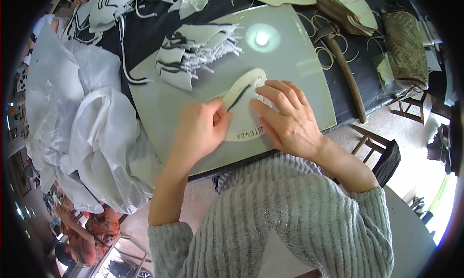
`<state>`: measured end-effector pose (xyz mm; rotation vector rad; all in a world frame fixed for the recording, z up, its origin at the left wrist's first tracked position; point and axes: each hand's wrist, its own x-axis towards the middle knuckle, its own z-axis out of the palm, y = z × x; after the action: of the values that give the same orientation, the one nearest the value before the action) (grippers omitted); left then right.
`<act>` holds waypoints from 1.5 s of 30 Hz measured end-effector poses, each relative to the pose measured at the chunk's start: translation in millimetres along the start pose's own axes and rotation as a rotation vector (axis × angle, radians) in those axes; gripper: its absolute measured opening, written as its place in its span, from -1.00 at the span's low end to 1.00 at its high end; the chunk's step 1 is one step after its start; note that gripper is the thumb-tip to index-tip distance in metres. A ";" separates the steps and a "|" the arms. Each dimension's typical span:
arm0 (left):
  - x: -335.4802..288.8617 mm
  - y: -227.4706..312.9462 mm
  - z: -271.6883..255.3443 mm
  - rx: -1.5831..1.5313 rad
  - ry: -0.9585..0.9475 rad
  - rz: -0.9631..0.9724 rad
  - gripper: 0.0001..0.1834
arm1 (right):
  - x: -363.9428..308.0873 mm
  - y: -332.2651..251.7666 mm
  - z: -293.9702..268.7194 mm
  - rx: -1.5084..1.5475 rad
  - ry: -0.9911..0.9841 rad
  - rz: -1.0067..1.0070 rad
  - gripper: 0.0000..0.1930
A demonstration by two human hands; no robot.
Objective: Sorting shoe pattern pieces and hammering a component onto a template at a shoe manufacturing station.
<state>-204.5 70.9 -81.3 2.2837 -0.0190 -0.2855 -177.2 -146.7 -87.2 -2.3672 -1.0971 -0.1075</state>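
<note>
A curved cream template with handwriting on its lower part lies on the pale green board. A narrow black trim strip follows its inner curve, beside a white piece. My left hand, slightly blurred, is closed in a pinch at the strip's lower end; its fingertips are partly hidden. Over the right side of the template and white piece rests my right hand, fingers spread and bent, fingertips down near the template's upper end. Further up the board lies a pile of white pieces with black edging.
Crumpled clear plastic covers the table's left side. A hammer lies right of the board, near stacked cream templates and a patterned roll. More black-edged pieces lie at the far left. Another person sits lower left.
</note>
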 end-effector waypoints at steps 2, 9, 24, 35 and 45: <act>-2.8 4.7 5.0 0.014 0.005 -0.013 -0.77 | 6.9 10.2 0.7 -0.032 -0.061 -0.033 -0.53; -14.3 11.0 17.8 -0.015 -0.036 -0.105 -0.79 | -14.6 8.8 -9.0 -0.019 -0.075 0.020 -0.48; -5.2 10.1 19.3 -0.055 0.003 -0.131 -0.79 | -19.2 26.2 -25.8 -0.085 0.047 0.016 -0.44; -12.3 -1.5 15.2 -0.144 -0.041 -0.136 -0.79 | -25.0 19.6 1.8 -0.119 -0.092 -0.068 -0.56; -8.1 -0.1 6.1 -0.380 -0.232 -0.345 -0.78 | -23.9 17.8 1.4 -0.136 -0.108 -0.059 -0.58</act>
<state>-213.7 67.3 -83.6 1.8587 0.2886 -0.6726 -180.4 -171.9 -102.7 -2.4868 -1.2469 -0.0781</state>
